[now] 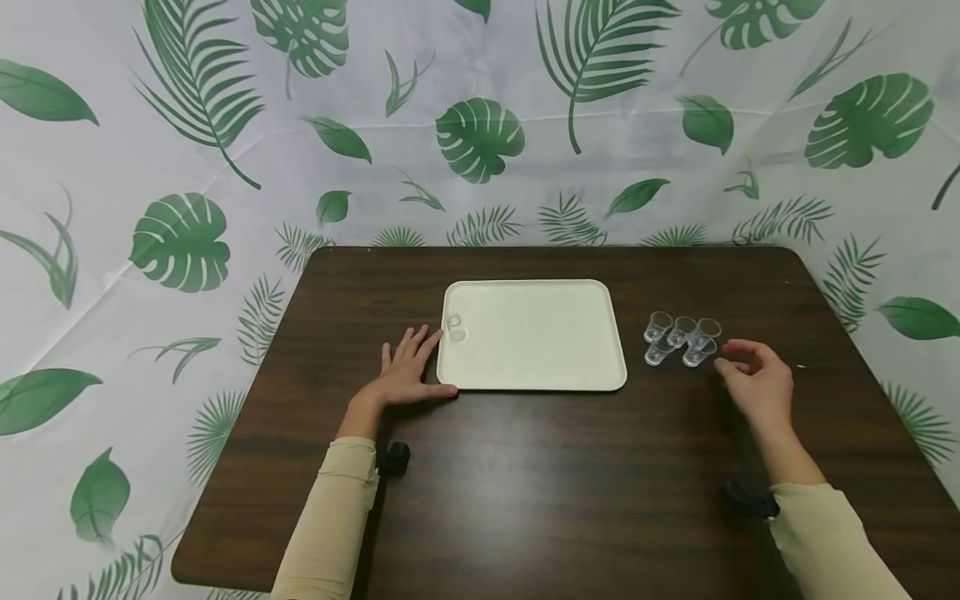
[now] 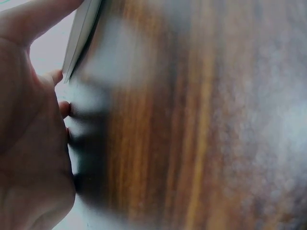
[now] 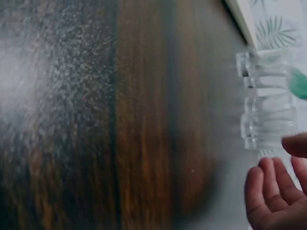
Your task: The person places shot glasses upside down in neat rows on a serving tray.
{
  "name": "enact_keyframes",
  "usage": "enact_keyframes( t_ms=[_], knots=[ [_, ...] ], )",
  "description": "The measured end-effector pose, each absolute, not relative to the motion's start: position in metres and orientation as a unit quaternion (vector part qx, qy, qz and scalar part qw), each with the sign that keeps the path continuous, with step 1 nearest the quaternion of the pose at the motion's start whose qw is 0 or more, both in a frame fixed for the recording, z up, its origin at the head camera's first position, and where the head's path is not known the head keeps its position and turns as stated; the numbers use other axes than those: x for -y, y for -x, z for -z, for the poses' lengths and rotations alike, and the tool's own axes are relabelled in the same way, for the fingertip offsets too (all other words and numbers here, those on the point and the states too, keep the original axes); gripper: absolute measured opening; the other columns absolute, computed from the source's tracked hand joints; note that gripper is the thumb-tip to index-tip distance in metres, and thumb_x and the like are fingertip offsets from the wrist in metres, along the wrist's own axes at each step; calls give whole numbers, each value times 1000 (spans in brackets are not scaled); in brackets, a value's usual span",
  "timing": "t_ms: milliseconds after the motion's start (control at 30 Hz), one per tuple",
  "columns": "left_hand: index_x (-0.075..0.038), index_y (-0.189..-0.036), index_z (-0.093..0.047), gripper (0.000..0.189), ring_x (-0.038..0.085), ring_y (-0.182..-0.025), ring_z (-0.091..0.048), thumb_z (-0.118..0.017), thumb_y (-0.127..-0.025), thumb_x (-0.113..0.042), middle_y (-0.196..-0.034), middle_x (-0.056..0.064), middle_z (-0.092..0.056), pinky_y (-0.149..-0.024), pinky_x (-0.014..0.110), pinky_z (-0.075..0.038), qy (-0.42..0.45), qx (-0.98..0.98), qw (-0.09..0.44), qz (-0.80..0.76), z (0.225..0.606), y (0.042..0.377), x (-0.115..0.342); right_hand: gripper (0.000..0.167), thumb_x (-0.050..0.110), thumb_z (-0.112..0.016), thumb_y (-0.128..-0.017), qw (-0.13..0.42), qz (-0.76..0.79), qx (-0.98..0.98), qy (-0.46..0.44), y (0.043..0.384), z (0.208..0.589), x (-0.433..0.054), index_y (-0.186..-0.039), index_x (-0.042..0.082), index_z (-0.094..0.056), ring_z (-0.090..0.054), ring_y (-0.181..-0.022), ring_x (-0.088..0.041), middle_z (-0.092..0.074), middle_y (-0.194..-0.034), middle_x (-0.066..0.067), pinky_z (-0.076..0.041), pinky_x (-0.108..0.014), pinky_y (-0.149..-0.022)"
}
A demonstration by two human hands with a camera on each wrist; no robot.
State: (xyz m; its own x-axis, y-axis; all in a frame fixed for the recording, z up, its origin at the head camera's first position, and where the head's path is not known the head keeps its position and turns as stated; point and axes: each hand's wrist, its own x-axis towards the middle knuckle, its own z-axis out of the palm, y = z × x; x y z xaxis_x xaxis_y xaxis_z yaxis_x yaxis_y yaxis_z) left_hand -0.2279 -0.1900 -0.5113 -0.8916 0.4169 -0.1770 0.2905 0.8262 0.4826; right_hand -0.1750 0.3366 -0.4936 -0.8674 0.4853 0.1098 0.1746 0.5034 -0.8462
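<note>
On the dark wooden table lies a white rectangular tray (image 1: 536, 337), with a small clear shot glass (image 1: 456, 329) near its left edge. Beside that edge my left hand (image 1: 405, 375) rests with spread fingers, its thumb at the tray's near left corner. Several more clear shot glasses (image 1: 679, 332) stand bunched together right of the tray. My right hand (image 1: 761, 385) is just to the right of this bunch, fingers bent and thumb apart, holding nothing. In the right wrist view the glasses (image 3: 268, 112) show slightly beyond the fingertips. The left wrist view catches only the tray's rim (image 2: 82, 36).
The brown table (image 1: 555, 483) extends in front of the tray and to both sides. Behind it hangs a white cloth (image 1: 405, 50) printed with green leaves. Dark wrist devices sit at both sleeves, the left device (image 1: 394, 458) close over the tabletop.
</note>
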Motion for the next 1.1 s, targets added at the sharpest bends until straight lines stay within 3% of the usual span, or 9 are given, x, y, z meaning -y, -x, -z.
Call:
enact_keyframes(
  t_ms=[100, 233, 400, 600, 867, 1100],
  knots=[
    [-22, -160, -10, 107, 34, -149, 6, -67, -81, -66, -164, 12, -3, -108, 68, 7, -186, -946, 140, -226, 510, 229, 190, 41, 16, -75, -87, 115, -419, 885, 165, 178, 500, -338, -121, -2, -63, -50, -68, 17, -71, -104, -4, -42, -10, -60],
    [-23, -160, -9, 107, 34, -149, 6, -67, -80, -66, -164, 12, -3, -108, 67, 8, -189, -946, 138, -226, 510, 230, 189, 49, 23, -77, -86, 93, -397, 901, 146, 180, 505, -337, -124, -5, -61, -47, -64, 21, -65, -118, -26, -42, -12, -62],
    [-23, -160, -7, 108, 34, -149, 8, -64, -80, -69, -164, 12, -1, -108, 68, 8, -191, -945, 146, -221, 515, 229, 189, 59, 37, -76, -86, 75, -362, 918, 143, 180, 507, -337, -125, -5, -61, -44, -64, 19, -66, -116, -26, -42, -25, -69],
    [-23, -160, -8, 109, 35, -149, 7, -64, -80, -69, -164, 13, -2, -107, 68, 7, -190, -947, 136, -221, 515, 228, 191, 57, 43, -75, -86, 88, -330, 930, 136, 182, 510, -337, -122, 0, -64, -54, -73, 0, -68, -111, -23, -42, -37, -72],
    [-22, -160, -10, 107, 35, -149, 5, -67, -81, -65, -164, 13, -3, -108, 68, 6, -187, -946, 136, -226, 512, 228, 190, 53, 44, -74, -86, 96, -320, 932, 138, 183, 513, -336, -120, 4, -67, -55, -75, -2, -70, -108, -20, -41, -38, -71],
    [-22, -160, -9, 108, 34, -149, 6, -66, -80, -67, -164, 12, -3, -108, 68, 6, -186, -947, 136, -224, 515, 228, 192, 52, 41, -74, -87, 99, -324, 932, 130, 182, 513, -336, -121, 2, -66, -61, -81, -16, -69, -110, -22, -41, -40, -73]
  ],
)
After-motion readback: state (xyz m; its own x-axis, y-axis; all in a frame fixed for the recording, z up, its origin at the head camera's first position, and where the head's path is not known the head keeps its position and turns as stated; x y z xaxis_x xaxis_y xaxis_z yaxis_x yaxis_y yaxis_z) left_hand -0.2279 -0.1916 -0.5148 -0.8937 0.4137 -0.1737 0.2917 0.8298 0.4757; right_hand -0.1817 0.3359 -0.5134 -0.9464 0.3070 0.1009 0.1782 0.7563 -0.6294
